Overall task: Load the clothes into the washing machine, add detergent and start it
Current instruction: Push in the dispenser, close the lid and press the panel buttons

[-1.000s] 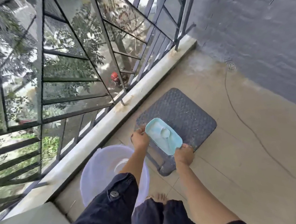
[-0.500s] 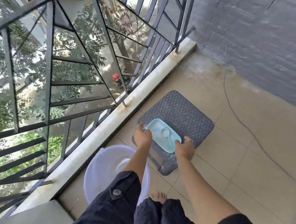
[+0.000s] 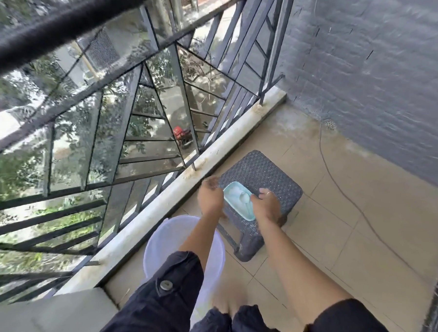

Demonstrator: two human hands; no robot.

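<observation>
Head view: our right hand [image 3: 265, 206] grips the light, rigid detergent tub [image 3: 237, 201] by its rim on the stool [image 3: 277, 178]; left hand [image 3: 210, 196] hangs loosely curled beside it.

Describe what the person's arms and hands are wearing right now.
Both forearms are bare. The left arm has a dark navy rolled sleeve with a round metal button on a tab. The right arm's dark sleeve ends near the elbow. The right hand wears a thin ring; the left hand is too blurred to tell.
</observation>
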